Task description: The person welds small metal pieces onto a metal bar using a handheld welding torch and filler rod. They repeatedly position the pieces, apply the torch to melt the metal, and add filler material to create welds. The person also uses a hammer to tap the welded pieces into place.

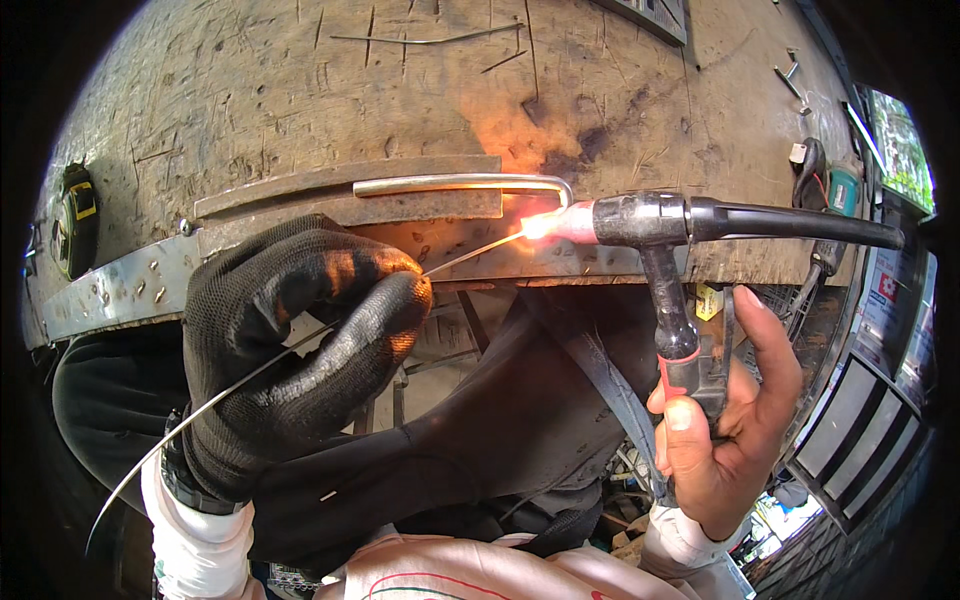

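Note:
My left hand [300, 340], in a black knitted glove, pinches a thin filler rod [465, 260] between thumb and forefinger. The rod's tail curves down past my left wrist, and its tip meets a bright glow. In my bare right hand [725, 420] is a black TIG welding torch [645, 220], gripped by its handle, with the cup pointing left into the glow. Just above the glow, a bent metal rod [460, 183] lies along a flat steel bar [350, 205], its hooked end coming down beside the torch cup. Glare hides the exact joint.
The scarred wooden table [250, 110] has a metal front edge [130, 285]. A tape measure [76, 222] sits at its left end. A loose thin wire [430, 40] lies at the back. Toward the right are a teal-bodied power tool [843, 190] and small metal pieces [790, 82]. My legs are below the edge.

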`<state>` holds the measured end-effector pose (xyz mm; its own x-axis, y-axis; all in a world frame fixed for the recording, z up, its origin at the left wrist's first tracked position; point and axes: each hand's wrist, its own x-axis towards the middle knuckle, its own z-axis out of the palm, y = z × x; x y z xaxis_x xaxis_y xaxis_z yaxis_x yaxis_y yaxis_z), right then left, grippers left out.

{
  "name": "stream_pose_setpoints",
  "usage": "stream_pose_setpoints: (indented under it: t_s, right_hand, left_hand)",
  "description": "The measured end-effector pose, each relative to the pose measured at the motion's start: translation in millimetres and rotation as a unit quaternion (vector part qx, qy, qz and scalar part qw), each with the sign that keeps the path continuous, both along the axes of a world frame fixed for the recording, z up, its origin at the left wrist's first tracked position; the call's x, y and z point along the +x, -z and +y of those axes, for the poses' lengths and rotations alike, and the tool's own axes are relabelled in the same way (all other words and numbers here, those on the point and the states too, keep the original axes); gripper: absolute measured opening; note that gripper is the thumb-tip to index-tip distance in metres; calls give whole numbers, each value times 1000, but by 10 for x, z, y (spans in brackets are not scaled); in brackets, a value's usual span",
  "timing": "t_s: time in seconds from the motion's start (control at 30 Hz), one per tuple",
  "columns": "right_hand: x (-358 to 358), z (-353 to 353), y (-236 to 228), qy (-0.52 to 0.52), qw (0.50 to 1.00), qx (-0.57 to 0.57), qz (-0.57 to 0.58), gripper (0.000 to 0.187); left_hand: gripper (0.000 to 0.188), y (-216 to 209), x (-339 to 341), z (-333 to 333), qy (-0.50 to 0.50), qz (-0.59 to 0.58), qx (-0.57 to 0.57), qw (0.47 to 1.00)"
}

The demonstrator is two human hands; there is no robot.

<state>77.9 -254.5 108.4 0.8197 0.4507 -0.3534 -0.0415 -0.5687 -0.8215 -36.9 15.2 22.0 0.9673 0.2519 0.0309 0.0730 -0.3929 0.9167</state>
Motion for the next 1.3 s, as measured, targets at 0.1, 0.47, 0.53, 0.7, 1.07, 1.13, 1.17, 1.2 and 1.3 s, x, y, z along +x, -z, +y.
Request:
stream_pose_setpoints:
  t_s: [0.1,0.47,0.53,0.7,1.07,1.13,1.17,1.2,1.3]
  right_hand:
    - [-4,-31,6,-10,1000,-5,-5,69]
    - [23,-35,54,-27,999,36,-26,70]
    - [-3,-14,10,-4,1000,9,-11,71]
    - [18,1,12,-2,1000,20,-4,72]
    - [154,-56,146,-135,979,31,-152,61]
    - [157,-55,161,-108,984,62,-129,58]
    - [138,-53,147,-88,989,54,-103,60]
    - [113,-47,132,-67,994,46,-77,63]
    - [33,-30,48,-20,1000,19,-13,71]
  left_hand:
    - [10,-4,-11,-7,17,0,68,998]
    - [14,-61,55,-13,49,-61,152,985]
    - [9,-65,37,6,51,-54,130,989]
    - [7,-63,6,-48,7,-6,53,999]
    - [50,15,9,-138,-123,17,-263,957]
    - [49,10,11,-138,-112,15,-251,961]
    - [39,2,15,-90,-42,-1,-127,991]
    - [29,-11,24,-34,30,-17,3,999]
    - [12,-38,31,1,60,-28,148,987]
